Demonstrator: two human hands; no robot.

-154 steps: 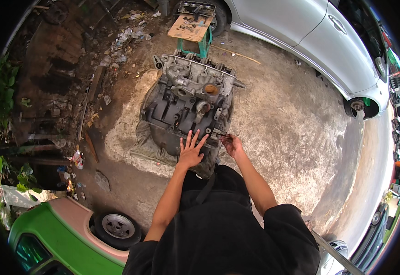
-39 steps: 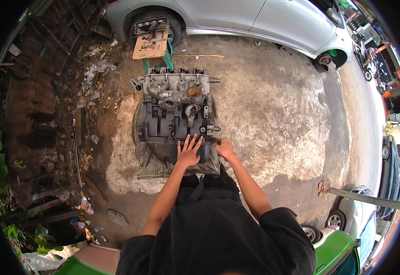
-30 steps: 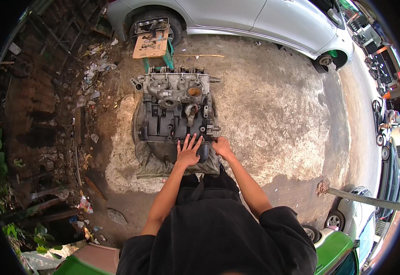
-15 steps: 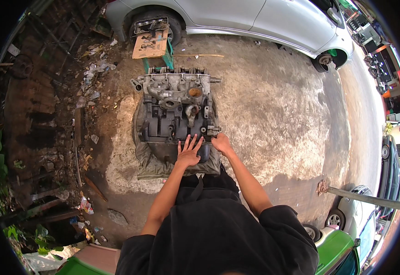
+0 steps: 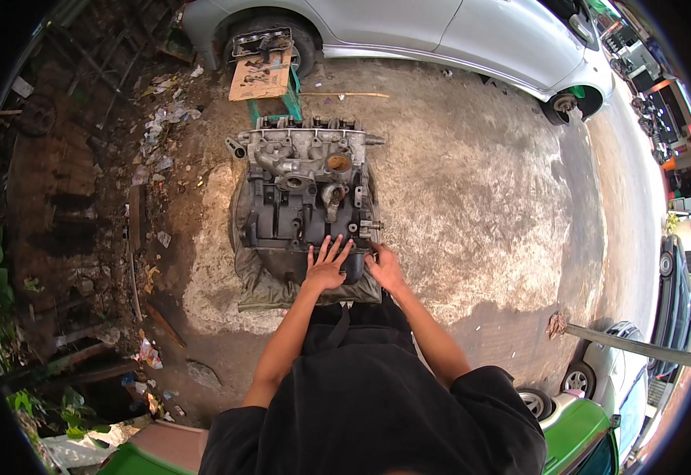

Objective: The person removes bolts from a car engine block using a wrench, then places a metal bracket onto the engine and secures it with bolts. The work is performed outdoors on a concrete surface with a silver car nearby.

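Note:
A greasy engine [image 5: 274, 218] with a dark lower block and a silver top lies on a grey-olive cloth [image 5: 266, 294] on the concrete. Its cast intake piece [image 5: 282, 166] has a rusty round opening on the right. My left hand [image 5: 325, 267] rests with fingers spread on the block's near lower edge. My right hand [image 5: 385, 267] is curled at the lower right corner, beside a small bracket [image 5: 367, 228]; what its fingertips grip there is too small to make out.
A silver car [image 5: 488, 43] stands beyond, with a stool [image 5: 260, 83] holding cardboard and metal parts. Litter [image 5: 163, 119] and dark boards [image 5: 68, 182] lie left. A green vehicle [image 5: 575, 439] is behind at right, near a pole [image 5: 630, 339] and more parked cars.
Over the last second my right hand has shifted slightly down toward me along the engine's corner. My left hand stays spread in about the same place. Five seconds ago the view was more tilted.

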